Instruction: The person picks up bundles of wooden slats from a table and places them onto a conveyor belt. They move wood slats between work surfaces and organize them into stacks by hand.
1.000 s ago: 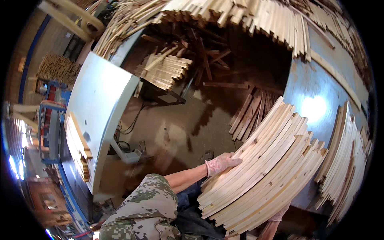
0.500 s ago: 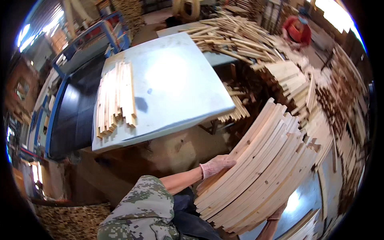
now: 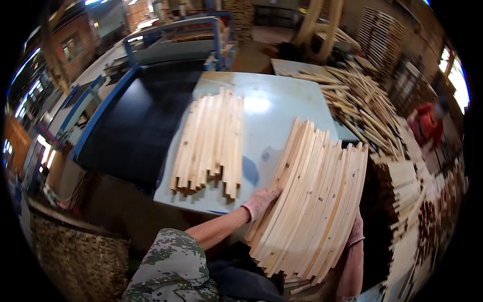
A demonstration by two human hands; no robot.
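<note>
Between my gloved hands I hold a wide bundle of pale wooden strips (image 3: 314, 196), side by side with uneven ends. My left hand (image 3: 262, 202) presses on the bundle's left side, its fingers partly behind the wood. At the right side my right hand (image 3: 356, 231) grips the opposite edge; its fingers are mostly hidden. The far end of the bundle overlaps the pale blue-grey tabletop (image 3: 282, 95); whether it touches the surface I cannot tell. Another row of wooden strips (image 3: 209, 141) lies on that table, left of the bundle.
A black conveyor belt (image 3: 143, 116) in a blue frame (image 3: 105, 113) adjoins the table's left side. Loose wooden sticks (image 3: 367, 100) are heaped at the far right. Beyond the right edge a person in red (image 3: 427, 123) stands by more stacked strips (image 3: 407, 201). Stacked wood (image 3: 75, 256) stands lower left.
My view has turned right to left, toward the conveyor. The held bundle has swung from the right side over to the table, near the row of strips lying there.
</note>
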